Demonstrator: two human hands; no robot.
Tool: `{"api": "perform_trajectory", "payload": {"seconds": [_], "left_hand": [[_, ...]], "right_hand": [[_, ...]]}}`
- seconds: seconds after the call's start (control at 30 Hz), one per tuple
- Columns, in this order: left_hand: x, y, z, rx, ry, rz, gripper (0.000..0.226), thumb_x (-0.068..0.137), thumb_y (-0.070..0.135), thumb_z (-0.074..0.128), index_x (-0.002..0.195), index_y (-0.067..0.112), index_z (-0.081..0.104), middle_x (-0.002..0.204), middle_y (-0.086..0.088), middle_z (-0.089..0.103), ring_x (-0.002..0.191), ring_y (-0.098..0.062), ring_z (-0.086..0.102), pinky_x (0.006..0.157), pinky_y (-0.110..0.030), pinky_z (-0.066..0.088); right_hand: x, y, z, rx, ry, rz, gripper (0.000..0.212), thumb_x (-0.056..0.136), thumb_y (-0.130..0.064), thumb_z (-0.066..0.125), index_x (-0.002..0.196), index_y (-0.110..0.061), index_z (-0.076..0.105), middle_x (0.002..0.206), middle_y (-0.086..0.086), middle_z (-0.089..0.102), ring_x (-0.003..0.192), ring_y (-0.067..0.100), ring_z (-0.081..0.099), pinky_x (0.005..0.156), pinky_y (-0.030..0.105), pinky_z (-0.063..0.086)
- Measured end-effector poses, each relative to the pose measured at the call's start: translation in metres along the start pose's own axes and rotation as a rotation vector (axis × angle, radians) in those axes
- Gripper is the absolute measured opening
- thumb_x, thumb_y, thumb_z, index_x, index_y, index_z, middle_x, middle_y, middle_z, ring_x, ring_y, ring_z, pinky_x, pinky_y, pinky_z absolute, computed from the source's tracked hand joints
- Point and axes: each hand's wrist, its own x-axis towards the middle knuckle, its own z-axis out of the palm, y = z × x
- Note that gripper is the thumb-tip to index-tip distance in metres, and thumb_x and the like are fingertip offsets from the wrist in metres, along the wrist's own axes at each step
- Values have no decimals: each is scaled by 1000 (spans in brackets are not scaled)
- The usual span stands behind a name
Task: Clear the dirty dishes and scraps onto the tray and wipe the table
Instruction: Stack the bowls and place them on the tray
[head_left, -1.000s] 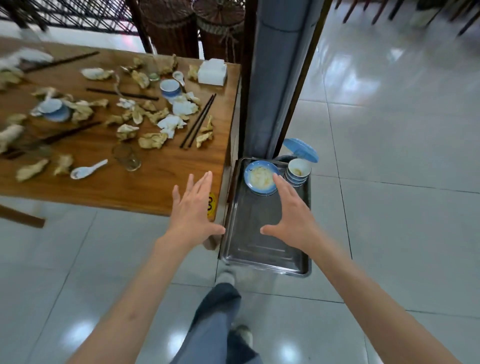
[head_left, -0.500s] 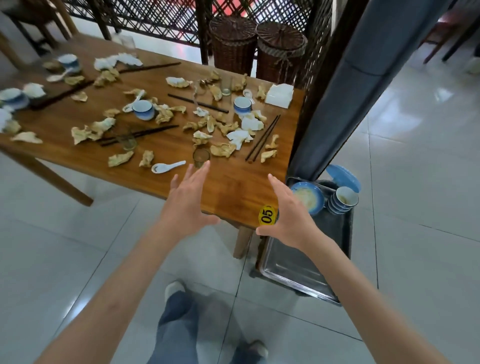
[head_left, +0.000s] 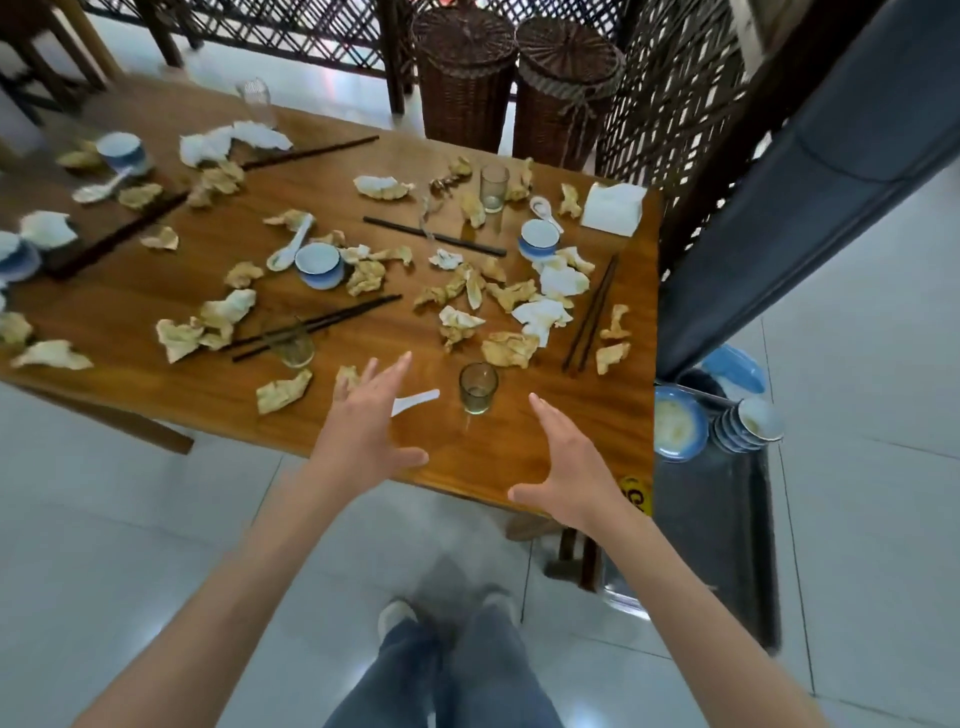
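Both hands empty, fingers straight and spread, thumbs out, palms facing each other over the near edge of the wooden table (head_left: 519, 457). Left hand (head_left: 363, 431) fingertips overlap a white ceramic spoon (head_left: 415, 401); contact can't be confirmed. Right hand (head_left: 566, 462) touches nothing visible. A small empty glass (head_left: 478, 387) stands upright between the two hands, at 1 o'clock from the left fingertips and 11 o'clock from the right fingertips, apart from both. Crumpled scrap (head_left: 283, 391) at 9 o'clock of the left hand; second glass (head_left: 296, 349) with dark chopsticks (head_left: 317, 325) across it at 10 o'clock. Further out at 12: blue-and-white bowl (head_left: 318, 264), another bowl (head_left: 540, 238), more scraps and tissues scattered, tall glass (head_left: 494, 188), napkin stack (head_left: 613, 209) at the far right corner. Chopstick pair (head_left: 592, 312) at 1 o'clock of the right hand. Metal tray (head_left: 727, 519) sits off the table's right end, 3 o'clock of the right hand, holding a blue plate (head_left: 678, 423) and stacked bowls (head_left: 748, 425).
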Motion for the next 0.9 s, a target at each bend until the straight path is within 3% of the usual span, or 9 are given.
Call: {"api": "perform_trajectory", "payload": {"seconds": [0.2, 0.4, 0.6, 0.9], "left_hand": [[44, -28, 4, -7, -19, -11, 114, 61, 35, 85, 149, 26, 13, 152, 2, 30, 144, -18, 10, 115, -42, 3], [100, -43, -8, -9, 34, -46, 111, 64, 36, 84, 149, 27, 13, 152, 2, 29, 144, -19, 10, 114, -42, 1], [151, -59, -34, 17, 70, -91, 106, 66, 36, 82, 149, 24, 16, 152, 0, 29, 144, -21, 13, 115, -44, 3], [218, -143, -76, 0, 54, -104, 102, 66, 34, 83, 148, 22, 23, 151, -3, 32, 144, -24, 14, 114, -45, 2]], "right_hand": [[53, 0, 0, -27, -19, 55, 113, 65, -35, 83, 147, -37, 5, 155, -12, 16, 139, 13, 24, 104, 31, 33], [120, -11, -22, -34, -40, 17, 115, 63, -32, 85, 147, -36, 6, 155, -11, 16, 141, 12, 20, 106, 28, 28], [183, -42, -38, -48, -85, -27, 114, 64, -31, 84, 147, -38, 6, 155, -12, 17, 140, 14, 23, 106, 34, 32], [260, -104, -2, -16, -141, 6, 111, 66, -31, 83, 146, -40, 7, 154, -11, 19, 140, 13, 22, 103, 30, 32]]}}
